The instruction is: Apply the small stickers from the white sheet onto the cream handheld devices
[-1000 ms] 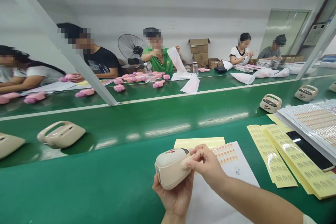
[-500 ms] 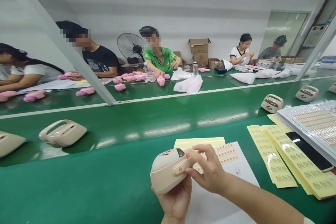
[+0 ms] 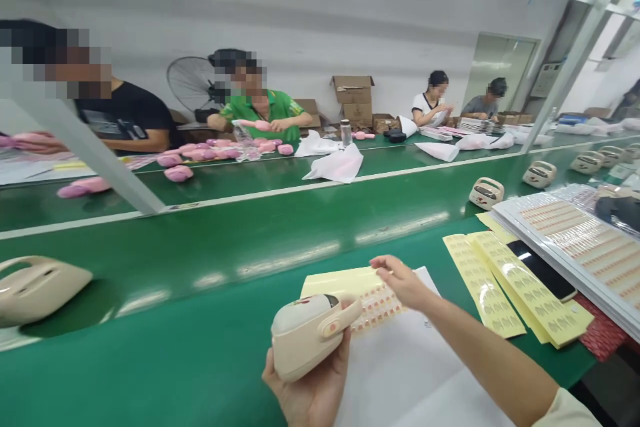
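L hand (image 3: 313, 390) clamped round the cream device (image 3: 310, 337), palm under it, fingers wrapped up its near side. The device is held just above the green belt (image 3: 200, 353), handle end w/ a small pink sticker facing right. R hand (image 3: 400, 278) is just right of the device & a bit beyond it, fingers loose and apart, nothing seen btwn them, hovering over the sticker sheet (image 3: 383, 303). That sheet, w/ rows of small orange-pink stickers, lies right beside the device on white paper (image 3: 415, 373); a yellow sheet (image 3: 335, 280) shows at its far edge. Further right of the device: yellow label strips (image 3: 500, 287), then a dark phone (image 3: 543, 267). Well left of the device, another cream unit (image 3: 35, 287) sits on the belt. Beyond the device, across the belt, co-workers handle pink items (image 3: 177, 173).
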### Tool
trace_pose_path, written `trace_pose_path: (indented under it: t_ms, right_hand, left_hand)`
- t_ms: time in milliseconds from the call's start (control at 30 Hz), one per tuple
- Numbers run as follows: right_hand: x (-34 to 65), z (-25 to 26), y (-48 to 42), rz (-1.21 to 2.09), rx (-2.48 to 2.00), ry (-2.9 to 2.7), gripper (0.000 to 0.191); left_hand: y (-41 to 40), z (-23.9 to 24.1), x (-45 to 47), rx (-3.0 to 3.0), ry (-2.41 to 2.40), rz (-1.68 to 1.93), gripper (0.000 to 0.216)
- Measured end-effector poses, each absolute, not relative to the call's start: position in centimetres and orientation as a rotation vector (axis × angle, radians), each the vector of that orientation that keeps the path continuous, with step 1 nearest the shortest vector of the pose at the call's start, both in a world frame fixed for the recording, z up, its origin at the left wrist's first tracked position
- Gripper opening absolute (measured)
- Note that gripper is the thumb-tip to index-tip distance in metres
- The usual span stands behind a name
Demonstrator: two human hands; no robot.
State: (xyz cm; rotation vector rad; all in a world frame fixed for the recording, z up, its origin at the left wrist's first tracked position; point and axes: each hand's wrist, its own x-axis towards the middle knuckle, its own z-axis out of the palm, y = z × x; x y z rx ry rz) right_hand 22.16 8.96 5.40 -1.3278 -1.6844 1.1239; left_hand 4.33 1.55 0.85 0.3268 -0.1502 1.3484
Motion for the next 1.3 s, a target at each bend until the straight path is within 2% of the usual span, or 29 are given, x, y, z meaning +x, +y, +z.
trace_pose_path:
  t_ms: [67, 167, 333, 500, 667, 767, 867, 1000, 1300]
  right_hand:
    - [25.6, 5.5, 10.2, 0.873, -1.661, -1.787, 0.025]
    - [28.8, 4.6, 11.0, 0.806, -1.88, -1.776, 0.021]
    - [28.9, 2.2, 11.5, 0.851, -1.875, -1.773, 0.007]
    - [29.1, 2.0, 12.1, 0.969, -1.814, -1.685, 0.011]
    - [28.1, 5.5, 11.1, 1.14, -1.616, -1.648, 0.009]
    - [25.6, 8.6, 9.1, 1.428, -1.28, -1.701, 0.017]
    - [22.9, 10.9, 7.2, 1.561, -1.069, -1.859, 0.018]
    - [20.7, 11.6, 5.8, 1.477, -1.151, -2.079, 0.015]
    - [20.0, 11.7, 4.7, 1.381, -1.202, -2.102, 0.011]
  left_hand:
    - [1.5, 1.0, 4.0, 0.275, -0.069, 1.347, 0.05]
    - [1.6, 1.5, 3.9, 0.243, 0.031, 1.351, 0.049]
    - [1.6, 1.7, 4.5, 0.278, 0.199, 1.388, 0.05]
    - [1.4, 0.8, 3.8, 0.403, 0.701, 1.432, 0.056]
    - [0.4, 1.1, 3.7, 1.104, 1.105, 1.525, 0.078]
    - [-0.1, 1.5, 3.9, 1.65, 1.31, 1.495, 0.076]
    - [-0.3, 1.8, 3.5, 2.002, 1.258, 1.352, 0.079]
    - [-0.1, 2.1, 2.5, 2.204, 1.21, 1.183, 0.087]
    - [0.1, 2.0, 2.0, 2.183, 1.165, 1.15, 0.088]
